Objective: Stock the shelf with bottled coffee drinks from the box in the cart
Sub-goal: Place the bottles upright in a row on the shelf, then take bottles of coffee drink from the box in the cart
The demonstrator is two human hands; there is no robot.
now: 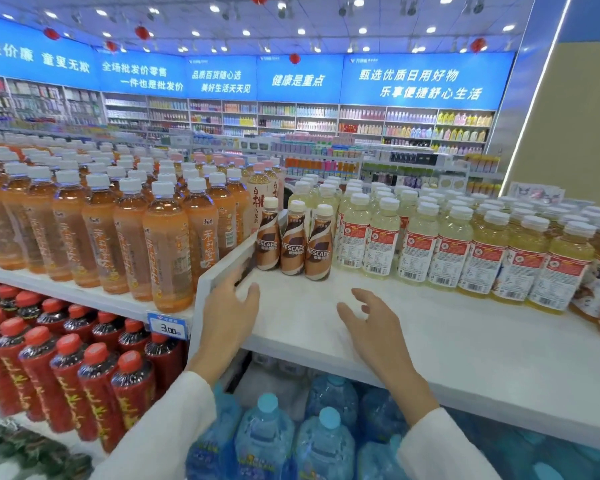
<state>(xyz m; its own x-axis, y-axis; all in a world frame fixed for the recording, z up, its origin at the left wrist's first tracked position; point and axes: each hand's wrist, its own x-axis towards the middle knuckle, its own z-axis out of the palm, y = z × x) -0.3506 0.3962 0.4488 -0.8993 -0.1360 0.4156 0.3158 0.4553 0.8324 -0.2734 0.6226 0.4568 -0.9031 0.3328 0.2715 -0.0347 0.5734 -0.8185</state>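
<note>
Three brown Nescafe coffee bottles (293,242) with cream caps stand upright in a row at the back of the white shelf (447,327), beside a white divider (222,263). My left hand (227,315) hovers at the divider's near end, fingers relaxed and holding nothing. My right hand (373,329) hangs over the bare shelf surface in front of the coffee bottles, fingers loosely spread, also empty. Both hands are a short way from the bottles. The box and the cart are out of view.
Orange tea bottles (118,233) fill the shelf left of the divider. Pale yellow drink bottles (465,251) crowd the right. Red-capped bottles (66,372) sit lower left, large blue water jugs (291,434) below. A price tag (167,327) hangs on the shelf edge.
</note>
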